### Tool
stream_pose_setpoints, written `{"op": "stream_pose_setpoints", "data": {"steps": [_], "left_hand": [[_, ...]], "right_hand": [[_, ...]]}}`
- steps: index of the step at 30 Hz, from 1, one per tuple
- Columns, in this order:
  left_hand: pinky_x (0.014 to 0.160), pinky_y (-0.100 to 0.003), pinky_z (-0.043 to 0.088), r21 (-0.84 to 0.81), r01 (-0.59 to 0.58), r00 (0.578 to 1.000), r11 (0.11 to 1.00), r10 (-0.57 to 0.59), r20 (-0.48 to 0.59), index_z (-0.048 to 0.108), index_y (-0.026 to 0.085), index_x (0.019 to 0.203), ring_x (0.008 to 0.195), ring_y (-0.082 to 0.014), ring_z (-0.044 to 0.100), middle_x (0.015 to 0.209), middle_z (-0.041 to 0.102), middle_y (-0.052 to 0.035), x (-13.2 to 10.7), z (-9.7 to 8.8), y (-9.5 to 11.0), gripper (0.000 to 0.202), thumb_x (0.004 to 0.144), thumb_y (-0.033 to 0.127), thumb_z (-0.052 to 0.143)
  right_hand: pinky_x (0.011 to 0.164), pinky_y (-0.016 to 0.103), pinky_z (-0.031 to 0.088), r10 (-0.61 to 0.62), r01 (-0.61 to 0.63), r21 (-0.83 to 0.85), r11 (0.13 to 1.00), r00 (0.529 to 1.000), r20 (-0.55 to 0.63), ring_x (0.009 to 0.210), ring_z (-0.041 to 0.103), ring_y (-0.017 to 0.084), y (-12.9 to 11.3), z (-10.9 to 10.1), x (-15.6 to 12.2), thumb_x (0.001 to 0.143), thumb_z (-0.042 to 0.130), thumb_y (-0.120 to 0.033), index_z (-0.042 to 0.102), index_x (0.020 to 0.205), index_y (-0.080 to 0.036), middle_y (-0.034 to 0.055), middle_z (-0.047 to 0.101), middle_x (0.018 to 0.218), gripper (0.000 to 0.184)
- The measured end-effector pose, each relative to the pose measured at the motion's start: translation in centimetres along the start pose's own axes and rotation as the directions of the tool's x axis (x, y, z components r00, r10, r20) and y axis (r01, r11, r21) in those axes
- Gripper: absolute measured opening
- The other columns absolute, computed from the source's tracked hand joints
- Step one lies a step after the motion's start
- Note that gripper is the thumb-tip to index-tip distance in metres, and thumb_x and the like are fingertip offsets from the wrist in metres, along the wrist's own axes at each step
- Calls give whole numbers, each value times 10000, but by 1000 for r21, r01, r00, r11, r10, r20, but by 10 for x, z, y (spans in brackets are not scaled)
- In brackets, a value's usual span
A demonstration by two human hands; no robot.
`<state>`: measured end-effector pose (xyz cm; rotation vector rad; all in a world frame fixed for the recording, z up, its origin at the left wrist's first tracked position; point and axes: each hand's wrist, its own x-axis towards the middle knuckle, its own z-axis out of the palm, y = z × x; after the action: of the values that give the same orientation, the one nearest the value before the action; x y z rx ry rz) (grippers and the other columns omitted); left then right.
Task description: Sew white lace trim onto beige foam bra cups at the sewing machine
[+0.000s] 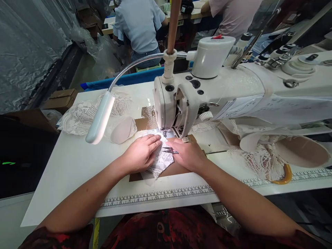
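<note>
A white lace piece (163, 159) lies under the needle area of the white sewing machine (166, 103), its pointed end toward me. My left hand (141, 152) rests on the lace's left side, fingers held together and pressing it down near the presser foot (165, 132). At the lace's right edge, my right hand (189, 154) is closed around small thread snips (169, 150). Their pointed blades stick out leftward over the lace, slightly apart; the handles are hidden in my palm. The fingertips of this hand also reach the fabric by the foot.
A lamp head (101, 117) on a bendable neck hangs at left. Lace pieces (83, 116) and a beige cup (121, 130) lie behind it. More cups and lace (264, 157) sit at right near an orange ring (284, 175). A ruler strip (160, 197) lines the front edge. Two people sit beyond.
</note>
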<state>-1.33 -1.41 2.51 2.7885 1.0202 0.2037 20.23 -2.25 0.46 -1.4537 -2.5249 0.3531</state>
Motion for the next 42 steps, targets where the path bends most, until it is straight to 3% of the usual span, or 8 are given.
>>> {"op": "stream_pose_setpoints", "data": {"steps": [8, 21, 27, 35, 42], "left_hand": [[1042, -439, 416, -7, -30, 998, 1000, 30, 49, 527, 91, 1284, 1219, -284, 478, 1350, 507, -151, 7, -1, -13, 499, 789, 142, 490], [976, -457, 454, -91, -143, 990, 986, 144, 4, 551, 128, 1258, 1181, -270, 505, 1303, 562, -124, 4, 6, -13, 462, 808, 81, 462], [972, -461, 454, -78, -139, 990, 987, 137, -25, 586, 120, 1221, 1177, -271, 508, 1288, 580, -111, 4, 9, -15, 418, 826, 98, 449], [982, -455, 450, -51, -132, 987, 990, 127, -94, 594, 129, 1207, 1194, -267, 502, 1279, 590, -100, 6, 12, -22, 399, 839, 102, 440], [950, -464, 451, -31, -84, 990, 996, 80, -112, 583, 143, 1211, 1163, -277, 509, 1282, 586, -102, 10, 15, -29, 407, 827, 99, 455]], "right_hand": [[667, 305, 339, 7, -8, -20, 1000, 1000, -30, 726, 563, 182, -1, 2, 1, 812, 487, -185, 672, 1068, -232, 34, 687, 806, 320], [579, 272, 307, -166, 165, 43, 985, 986, 19, 695, 530, 153, 7, -1, -6, 703, 501, -125, 660, 1060, -207, 31, 672, 894, 399], [568, 272, 314, -95, 94, 25, 995, 994, 45, 702, 547, 156, 3, -2, -5, 727, 519, -147, 664, 1059, -208, 35, 666, 881, 367], [542, 269, 302, -73, 73, -17, 997, 997, -14, 680, 551, 141, 0, 2, -4, 780, 528, -187, 664, 1060, -214, 20, 678, 916, 312], [578, 277, 340, -28, 26, -61, 998, 999, -45, 710, 584, 149, -5, 4, -1, 781, 509, -163, 634, 1137, -236, 15, 690, 974, 384]]}}
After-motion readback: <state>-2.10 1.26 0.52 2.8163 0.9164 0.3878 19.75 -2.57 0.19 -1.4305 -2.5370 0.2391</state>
